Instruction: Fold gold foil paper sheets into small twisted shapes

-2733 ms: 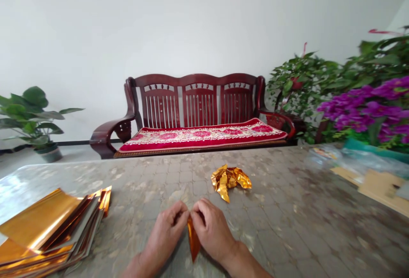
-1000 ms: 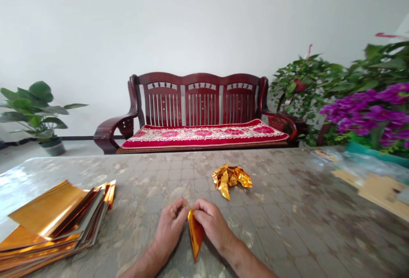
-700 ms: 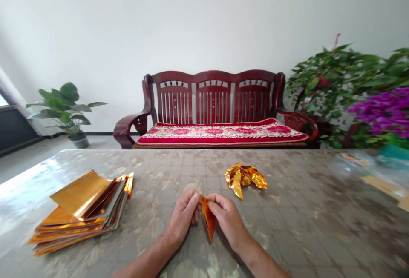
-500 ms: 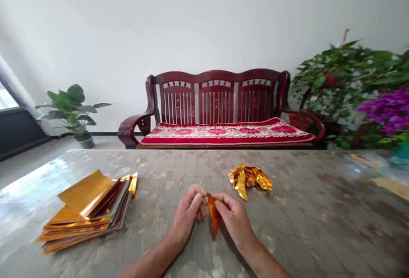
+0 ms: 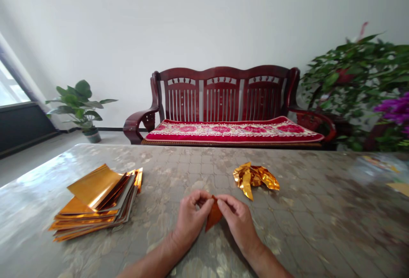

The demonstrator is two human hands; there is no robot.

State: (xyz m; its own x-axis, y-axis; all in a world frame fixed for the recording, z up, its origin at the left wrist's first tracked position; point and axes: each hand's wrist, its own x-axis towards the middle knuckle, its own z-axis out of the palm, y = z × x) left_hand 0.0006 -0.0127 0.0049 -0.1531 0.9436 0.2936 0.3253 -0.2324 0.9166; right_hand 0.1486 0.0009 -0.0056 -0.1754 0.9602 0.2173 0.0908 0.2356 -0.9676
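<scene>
Between my two hands is a small piece of orange-gold foil paper (image 5: 214, 217), folded to a point that hangs downward. My left hand (image 5: 192, 215) pinches its upper left edge between thumb and fingers. On the other side, my right hand (image 5: 237, 217) grips the upper right edge in the same way. The fingers hide the top of the fold. Beyond my right hand lies a crumpled gold foil piece (image 5: 255, 178). A stack of gold foil sheets (image 5: 96, 193) rests on the table to the left, its top sheets skewed.
The table (image 5: 166, 171) has a patterned cover. A clear plastic bag (image 5: 377, 167) lies at its right side. Behind stand a red wooden bench (image 5: 220, 95) with a floral cushion, a potted plant (image 5: 83, 103) at left, and leafy plants (image 5: 348, 78) with purple flowers (image 5: 394, 108) at right.
My left hand has come in to pinch the foil paper, which my right hand alone held before. The folded piece has tilted, its tip now lower left. The view has shifted slightly left.
</scene>
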